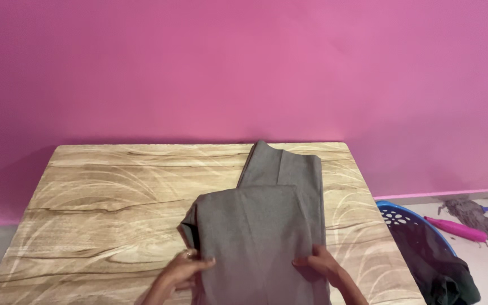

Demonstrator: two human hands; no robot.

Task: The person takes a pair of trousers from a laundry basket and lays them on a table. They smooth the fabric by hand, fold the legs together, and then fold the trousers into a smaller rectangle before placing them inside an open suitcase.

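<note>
Grey trousers (pixel 266 220) lie folded on a wooden table (pixel 114 197), their far end reaching the table's back edge. A folded-over layer covers the near half. My left hand (pixel 184 270) grips the left edge of that layer near the table's front. My right hand (pixel 318 262) presses on the right edge of the same fold, fingers curled onto the cloth.
A pink wall (pixel 244 68) stands right behind the table. To the right, on the floor, is a blue laundry basket (pixel 408 217) holding dark clothes (pixel 441 271). Beyond it lies a mop with a pink handle (pixel 458 229).
</note>
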